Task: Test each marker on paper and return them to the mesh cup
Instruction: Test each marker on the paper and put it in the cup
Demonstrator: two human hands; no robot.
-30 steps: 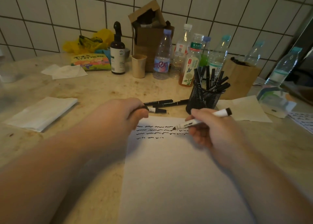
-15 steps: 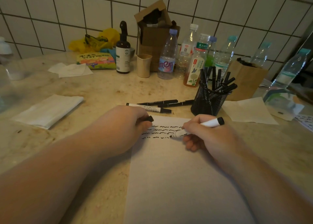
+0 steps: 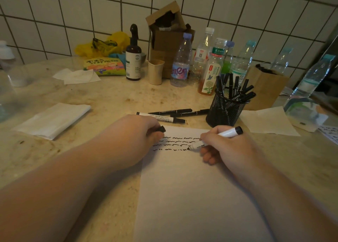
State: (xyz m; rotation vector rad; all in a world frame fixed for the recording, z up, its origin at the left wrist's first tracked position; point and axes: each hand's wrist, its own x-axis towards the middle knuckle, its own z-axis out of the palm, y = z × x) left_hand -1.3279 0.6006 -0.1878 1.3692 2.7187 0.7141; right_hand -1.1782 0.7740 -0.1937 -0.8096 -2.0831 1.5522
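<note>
A white sheet of paper (image 3: pixel 192 196) lies in front of me with several rows of black squiggles near its top edge. My right hand (image 3: pixel 228 146) grips a white marker (image 3: pixel 217 138) whose tip touches the paper at the end of the lowest row. My left hand (image 3: pixel 135 141) rests on the paper's top left corner and holds the black marker cap (image 3: pixel 161 129). The black mesh cup (image 3: pixel 225 109) stands just beyond the paper with several black markers upright in it. Three more markers (image 3: pixel 173 114) lie on the table left of the cup.
Several plastic bottles (image 3: pixel 180 62), a dark spray bottle (image 3: pixel 133 58), a beige cup (image 3: pixel 155 71) and a cardboard box (image 3: pixel 166 38) line the tiled wall. Folded tissue (image 3: pixel 53 120) lies at the left, a paper napkin (image 3: pixel 267 122) and a brown bag (image 3: pixel 263 88) at the right.
My right hand has lowered the marker from the second row of squiggles to the lowest row and its tip now touches the paper. The left hand stays on the corner with the cap.
</note>
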